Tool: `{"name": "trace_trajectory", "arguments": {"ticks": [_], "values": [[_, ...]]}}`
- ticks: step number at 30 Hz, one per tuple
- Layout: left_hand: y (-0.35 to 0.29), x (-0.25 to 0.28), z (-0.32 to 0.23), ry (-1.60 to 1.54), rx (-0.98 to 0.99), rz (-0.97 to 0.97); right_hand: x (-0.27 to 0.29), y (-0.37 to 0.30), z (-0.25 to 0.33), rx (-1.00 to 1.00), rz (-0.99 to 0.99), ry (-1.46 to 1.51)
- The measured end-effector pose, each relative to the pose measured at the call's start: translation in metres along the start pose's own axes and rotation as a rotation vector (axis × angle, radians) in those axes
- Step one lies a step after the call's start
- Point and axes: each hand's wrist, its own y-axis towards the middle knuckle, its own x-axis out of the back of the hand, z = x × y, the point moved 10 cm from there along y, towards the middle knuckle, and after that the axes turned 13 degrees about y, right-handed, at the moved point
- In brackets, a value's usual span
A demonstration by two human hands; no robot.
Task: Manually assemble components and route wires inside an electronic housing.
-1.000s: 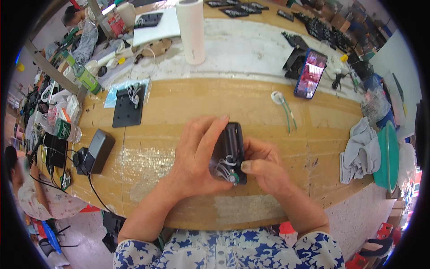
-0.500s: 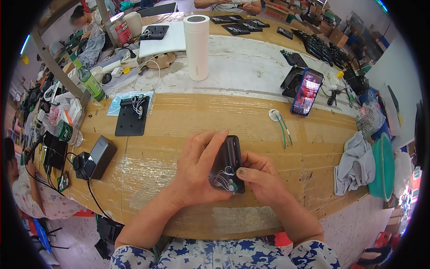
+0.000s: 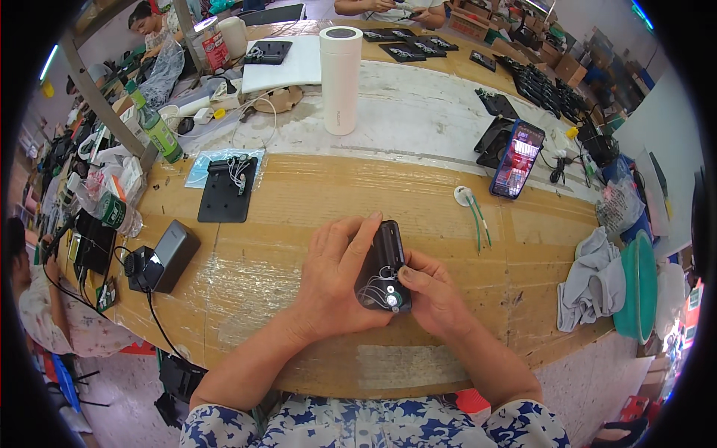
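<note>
The left hand [image 3: 328,284] is spanning the black casing [image 3: 387,250] over the desk [image 3: 284,187], fingers [image 3: 358,246] gripping it; the right hand [image 3: 433,296] is pinching its right edge, thumb resting beside white wires [image 3: 373,284]!

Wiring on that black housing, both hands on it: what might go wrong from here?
1. Pinched wire: the right hand has its thumb right beside the loose white wires on the black housing, so one might get snagged or tugged.
2. Slip: the left hand spans the housing end to end; a loosened grip might drop it.
3. Knock: the phone stands propped up and might topple if bumped.
</note>
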Motion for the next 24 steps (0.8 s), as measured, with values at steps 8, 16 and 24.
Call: {"name": "trace_trajectory", "arguments": {"ticks": [8,16,24], "values": [[-0.001,-0.006,0.011,0.09,0.086,0.041,0.024,0.007,0.003,0.066,-0.061,-0.09],[0.0,-0.004,0.016,0.129,0.078,0.026,0.008,0.005,0.02,0.104,-0.042,-0.496],[-0.003,-0.012,0.02,0.131,0.083,0.073,0.016,0.01,0.014,0.11,-0.064,-0.603]]}}
